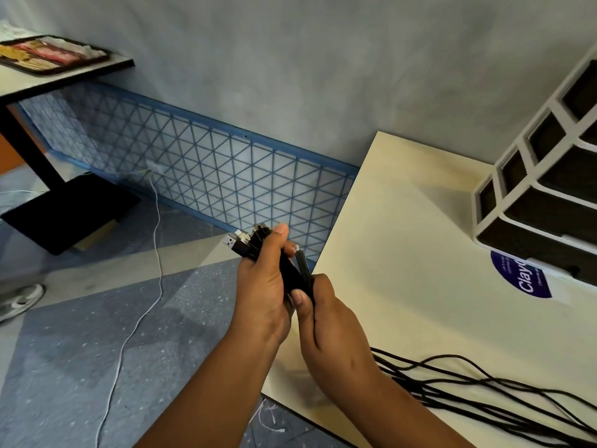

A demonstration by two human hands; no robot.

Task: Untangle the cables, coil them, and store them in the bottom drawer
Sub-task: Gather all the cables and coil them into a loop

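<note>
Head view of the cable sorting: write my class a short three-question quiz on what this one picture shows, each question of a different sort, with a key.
1. True or false: the left hand grips a bundle of cable plugs.
2. Where do the loose black cables lie? A) on the floor B) on the cream table C) in the drawer unit
3. Fill in: the right hand pinches a single black ____.

Key: 1 true; 2 B; 3 cable end.
</note>
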